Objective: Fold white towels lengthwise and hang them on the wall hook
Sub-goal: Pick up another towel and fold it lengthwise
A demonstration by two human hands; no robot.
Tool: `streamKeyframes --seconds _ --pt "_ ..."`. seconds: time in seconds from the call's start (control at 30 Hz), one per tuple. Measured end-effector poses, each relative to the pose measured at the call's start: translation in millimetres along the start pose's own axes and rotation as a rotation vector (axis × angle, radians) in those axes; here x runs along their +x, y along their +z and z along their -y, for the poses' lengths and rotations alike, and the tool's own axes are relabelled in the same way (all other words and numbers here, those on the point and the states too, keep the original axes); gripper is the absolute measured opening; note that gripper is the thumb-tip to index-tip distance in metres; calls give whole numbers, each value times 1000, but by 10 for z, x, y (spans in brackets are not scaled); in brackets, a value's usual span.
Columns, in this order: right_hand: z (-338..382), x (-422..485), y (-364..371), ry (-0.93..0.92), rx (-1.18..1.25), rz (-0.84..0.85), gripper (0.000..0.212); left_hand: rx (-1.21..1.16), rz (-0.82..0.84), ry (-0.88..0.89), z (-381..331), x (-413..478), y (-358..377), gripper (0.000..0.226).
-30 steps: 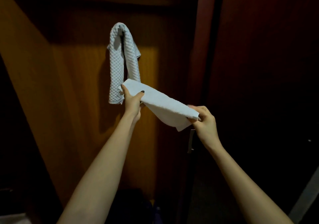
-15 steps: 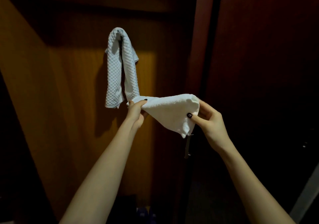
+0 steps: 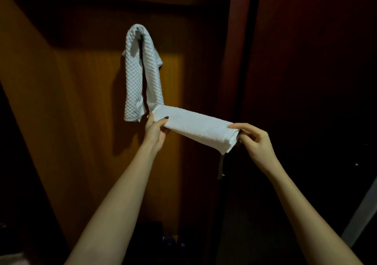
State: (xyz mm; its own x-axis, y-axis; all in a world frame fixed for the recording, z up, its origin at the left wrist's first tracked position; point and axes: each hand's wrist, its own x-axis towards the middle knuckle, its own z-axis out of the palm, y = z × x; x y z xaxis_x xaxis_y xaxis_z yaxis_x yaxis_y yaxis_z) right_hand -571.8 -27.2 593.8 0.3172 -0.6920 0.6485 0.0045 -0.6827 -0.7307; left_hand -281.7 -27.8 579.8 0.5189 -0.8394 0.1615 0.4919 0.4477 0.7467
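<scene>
A white terry towel stretches between my hands as a long narrow folded strip, sloping down to the right. My left hand pinches its left end between thumb and fingers. My right hand grips the right end, forefinger lying along the top fold. Above and left, a quilted white towel hangs doubled over a small metal wall hook, its two halves dangling just above my left hand.
The hook sits on a wooden wall panel, lit in a patch behind the towels. A dark red door frame rises on the right, with a metal handle below the held towel. Dark floor lies below.
The held towel went from a sagging, loosely bunched fold to a flat narrow strip. My right hand shifted right and re-gripped the end; my left hand kept its end.
</scene>
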Motion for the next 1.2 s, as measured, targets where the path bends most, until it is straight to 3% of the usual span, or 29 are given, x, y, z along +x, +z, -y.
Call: streamKeyframes --seconds 0.23,0.37,0.53,0.7,1.0,1.2 --pt "-176 98 80 136 43 -107 39 55 -117 16 3 42 -131 67" --pt "-239 167 85 106 -12 -154 14 59 -138 48 -113 62 -186 57" --pt "-268 396 30 87 -182 -111 21 225 4 10 -348 107 -281 51" --pt "-149 678 137 79 -176 -151 21 496 103 -38 -718 114 -344 45" --pt "178 1318 559 -19 -112 -20 36 597 213 154 -1660 341 -541 48" --pt "367 2011 885 -169 -203 -66 44 594 103 350 -2155 582 -396 48"
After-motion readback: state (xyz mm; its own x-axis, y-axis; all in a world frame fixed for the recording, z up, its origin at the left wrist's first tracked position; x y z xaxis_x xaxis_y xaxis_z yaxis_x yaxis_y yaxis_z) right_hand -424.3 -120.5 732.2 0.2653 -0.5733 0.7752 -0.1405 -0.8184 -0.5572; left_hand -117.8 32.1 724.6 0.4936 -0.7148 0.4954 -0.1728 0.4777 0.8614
